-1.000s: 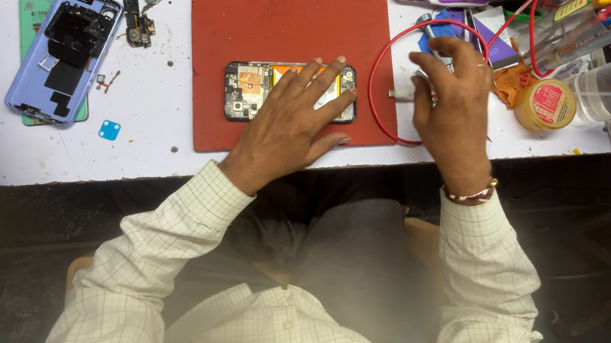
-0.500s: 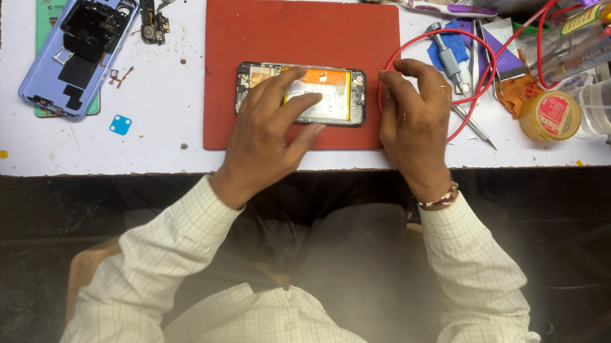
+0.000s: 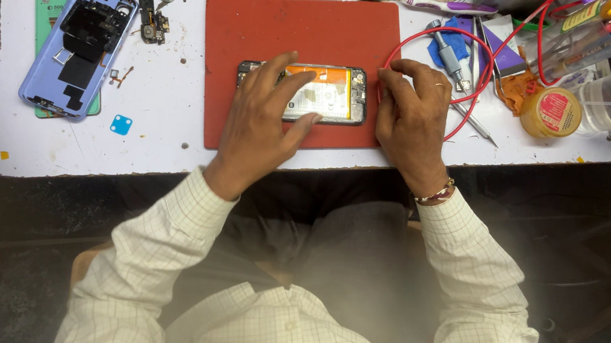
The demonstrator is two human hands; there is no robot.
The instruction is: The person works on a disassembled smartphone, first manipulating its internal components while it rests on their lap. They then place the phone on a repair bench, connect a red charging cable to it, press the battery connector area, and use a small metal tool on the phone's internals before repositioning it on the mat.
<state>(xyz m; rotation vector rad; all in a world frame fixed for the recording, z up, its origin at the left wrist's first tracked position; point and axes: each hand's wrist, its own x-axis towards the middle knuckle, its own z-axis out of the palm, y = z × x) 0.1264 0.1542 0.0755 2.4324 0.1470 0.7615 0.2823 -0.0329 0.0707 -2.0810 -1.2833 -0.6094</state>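
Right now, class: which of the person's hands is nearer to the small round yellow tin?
Right. The right hand rests at the opened phone's right end, a short way left of the yellow tin; the left hand lies farther left, over the phone.

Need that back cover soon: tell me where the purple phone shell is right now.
In the head view, the purple phone shell lies on the white table's left end, atop a green card, left of the red mat, away from both hands.

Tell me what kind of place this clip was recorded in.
Most likely a phone repair bench: an opened phone lies on a red work mat, a detached blue back cover sits aside, and tweezers lie among small tools.
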